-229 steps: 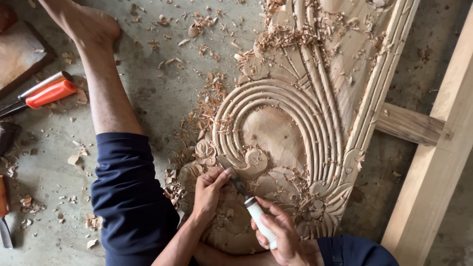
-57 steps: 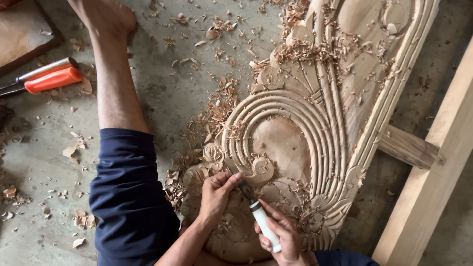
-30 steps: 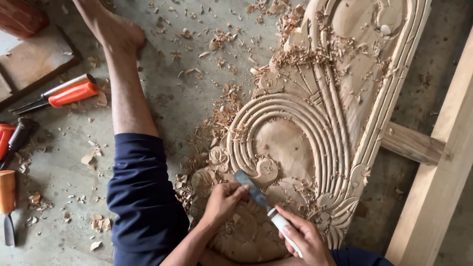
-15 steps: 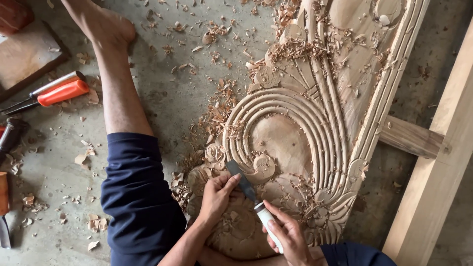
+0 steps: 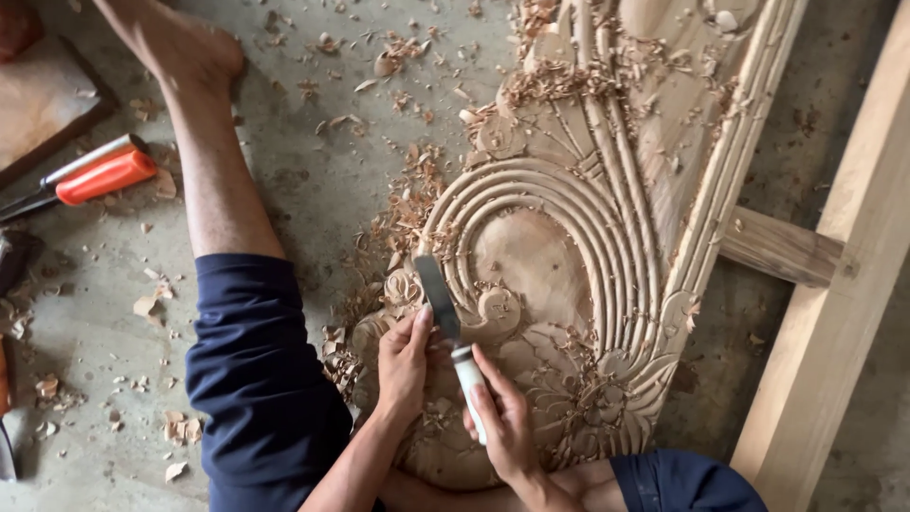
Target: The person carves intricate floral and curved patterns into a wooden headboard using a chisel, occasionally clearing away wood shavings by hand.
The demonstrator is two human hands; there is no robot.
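A large carved wooden panel (image 5: 607,218) with curved ridges and floral relief lies on the concrete floor. My right hand (image 5: 502,417) grips the white handle of a flat-bladed chisel (image 5: 445,318), whose blade points up and left over the carving's lower left edge. My left hand (image 5: 406,365) rests on the wood beside the blade, thumb against the steel. My left leg, in dark blue shorts (image 5: 261,370), stretches out to the upper left.
Wood shavings (image 5: 398,218) litter the floor along the panel's left edge. Orange-handled tools (image 5: 100,175) lie at the left by a flat board (image 5: 43,104). A pale timber beam (image 5: 834,284) runs along the right side, with a crosspiece (image 5: 777,248) under the panel.
The chisel blade has lifted from the carving's lower left scroll to stand more upright and further up. My left hand has stayed by the blade. The view shifted slightly.
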